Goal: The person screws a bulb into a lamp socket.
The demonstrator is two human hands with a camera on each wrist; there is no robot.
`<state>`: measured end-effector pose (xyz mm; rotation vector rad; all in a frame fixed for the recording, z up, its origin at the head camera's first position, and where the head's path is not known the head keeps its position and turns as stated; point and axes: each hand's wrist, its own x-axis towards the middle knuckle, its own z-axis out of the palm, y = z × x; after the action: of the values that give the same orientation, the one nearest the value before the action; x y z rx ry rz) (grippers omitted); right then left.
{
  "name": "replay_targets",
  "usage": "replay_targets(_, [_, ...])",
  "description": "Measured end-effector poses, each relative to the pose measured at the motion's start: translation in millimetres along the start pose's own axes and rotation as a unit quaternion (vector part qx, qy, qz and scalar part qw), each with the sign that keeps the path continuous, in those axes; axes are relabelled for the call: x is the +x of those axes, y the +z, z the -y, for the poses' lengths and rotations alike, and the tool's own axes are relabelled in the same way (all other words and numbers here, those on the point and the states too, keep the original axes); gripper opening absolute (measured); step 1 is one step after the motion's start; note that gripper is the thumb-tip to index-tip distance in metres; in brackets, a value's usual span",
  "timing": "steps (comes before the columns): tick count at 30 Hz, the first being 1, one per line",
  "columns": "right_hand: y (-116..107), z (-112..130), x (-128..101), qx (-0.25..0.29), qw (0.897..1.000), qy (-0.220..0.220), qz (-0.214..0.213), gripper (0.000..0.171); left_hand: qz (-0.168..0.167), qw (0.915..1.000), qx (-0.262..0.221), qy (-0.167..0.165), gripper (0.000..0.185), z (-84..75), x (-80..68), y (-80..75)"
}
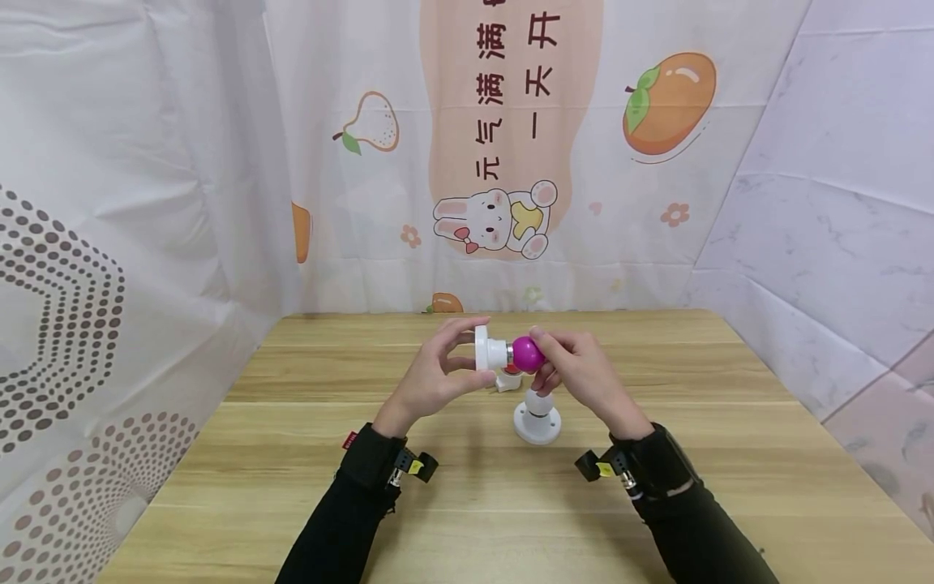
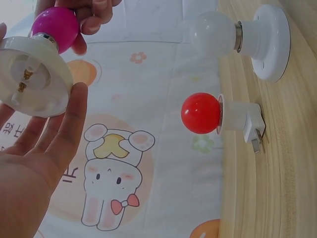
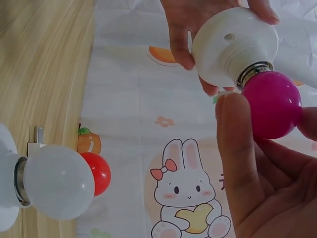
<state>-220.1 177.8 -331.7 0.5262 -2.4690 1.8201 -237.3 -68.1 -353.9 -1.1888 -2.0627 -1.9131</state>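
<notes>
My left hand [image 1: 432, 375] grips a white round lamp holder [image 1: 490, 349] by its flange, thumb and fingers on opposite edges. In the left wrist view its hollow back shows brass contacts. A magenta light bulb [image 1: 528, 354] sits in the socket mouth, with part of its metal screw base showing. Thumb and fingers of my right hand [image 1: 584, 375] pinch the bulb's globe. Both are held above the table, lamp holder on the left and bulb on the right. In the right wrist view the bulb [image 3: 272, 105] tilts in line with the socket.
On the wooden table [image 1: 306, 454] a white bulb [image 2: 213, 34] stands upright in a white round lamp holder [image 1: 537, 425], just beneath my right hand. Behind it a red bulb [image 2: 200, 113] sits in a white plug-in socket [image 2: 240, 119] with metal prongs. A printed curtain [image 1: 350, 211] hangs behind.
</notes>
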Motion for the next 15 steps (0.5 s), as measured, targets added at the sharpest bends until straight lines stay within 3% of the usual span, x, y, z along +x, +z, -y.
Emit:
replay_targets(9, [0.1,0.0,-0.4,0.001,1.0,-0.019,-0.001,0.049,-0.006,1.0,-0.001,0.002,0.067,2.0,0.1,-1.0])
replay_targets(15, [-5.6,-2.8,-0.7,0.005,0.995,-0.098,-0.014,0.038,-0.011,0.9999,-0.005,-0.004,0.067,2.0,-0.3,-3.3])
